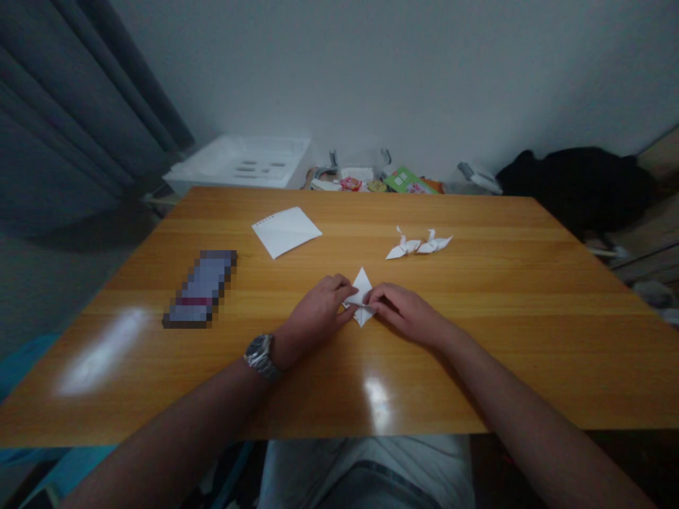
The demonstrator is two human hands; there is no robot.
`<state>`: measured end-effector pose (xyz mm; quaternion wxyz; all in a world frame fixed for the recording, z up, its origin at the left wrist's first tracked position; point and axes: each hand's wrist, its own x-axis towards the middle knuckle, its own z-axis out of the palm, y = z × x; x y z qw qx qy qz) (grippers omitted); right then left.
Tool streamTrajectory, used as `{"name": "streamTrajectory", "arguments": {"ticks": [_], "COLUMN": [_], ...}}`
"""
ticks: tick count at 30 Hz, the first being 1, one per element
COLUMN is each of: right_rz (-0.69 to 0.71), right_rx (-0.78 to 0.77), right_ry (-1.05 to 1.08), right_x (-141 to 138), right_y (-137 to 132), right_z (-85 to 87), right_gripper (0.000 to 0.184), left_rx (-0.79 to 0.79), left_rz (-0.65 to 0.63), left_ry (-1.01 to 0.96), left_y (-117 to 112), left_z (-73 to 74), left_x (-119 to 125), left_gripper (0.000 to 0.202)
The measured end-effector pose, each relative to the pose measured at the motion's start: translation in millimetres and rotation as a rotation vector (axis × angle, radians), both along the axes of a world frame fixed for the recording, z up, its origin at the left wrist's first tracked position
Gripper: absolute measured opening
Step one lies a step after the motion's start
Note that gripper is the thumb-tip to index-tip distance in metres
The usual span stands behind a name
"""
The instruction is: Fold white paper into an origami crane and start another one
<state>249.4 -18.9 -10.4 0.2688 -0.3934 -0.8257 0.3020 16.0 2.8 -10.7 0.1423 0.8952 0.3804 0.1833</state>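
A small white folded paper piece (pixel 362 291), diamond-shaped, lies on the wooden table (pixel 477 339) near the middle. My left hand (pixel 317 311), with a metal watch at the wrist, pinches its left side with curled fingers. My right hand (pixel 408 312) presses and pinches its right side. Both hands rest on the tabletop with the paper between their fingertips.
Two finished white paper cranes (pixel 419 245) sit further back to the right. A flat white sheet (pixel 286 230) lies back left. A pixelated dark rectangular object (pixel 201 288) lies at the left. Behind the table are a white bin, small clutter and a black bag (pixel 573 180).
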Motion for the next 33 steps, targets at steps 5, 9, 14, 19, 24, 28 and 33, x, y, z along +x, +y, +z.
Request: {"name": "streamTrajectory", "arguments": {"ticks": [5, 9, 14, 19, 24, 28, 33], "right_rz": [-0.001, -0.094, -0.123, -0.182, -0.185, -0.23, -0.242], "right_rx": [0.136, 0.21, 0.265, 0.221, 0.178, 0.144, 0.111], "right_ry": [-0.041, -0.106, -0.153, -0.165, -0.191, -0.262, -0.297], "right_x": [-4, -4, -7, -11, -13, -14, -16], "right_y": [0, 1, 1, 0, 4, 10, 13], "right_z": [-1.4, -7.0, -10.5, -5.6, -2.0, 0.0, 3.2], "right_gripper": [0.021, 0.02, 0.016, 0.018, 0.009, 0.011, 0.012], "left_rx": [-0.016, -0.007, 0.006, 0.006, -0.029, -0.034, -0.053], "left_rz": [0.022, 0.027, 0.003, 0.02, 0.014, 0.033, -0.002], "left_ry": [0.03, 0.055, 0.058, 0.062, 0.028, 0.072, 0.12], "left_y": [2, 1, 0, 4, 11, 16, 21], "left_z": [1.9, 3.9, 4.2, 2.7, 4.4, 9.6, 16.5], "left_x": [1, 1, 1, 3, 5, 6, 6], "left_gripper": [0.024, 0.025, 0.023, 0.019, 0.018, 0.023, 0.022]}}
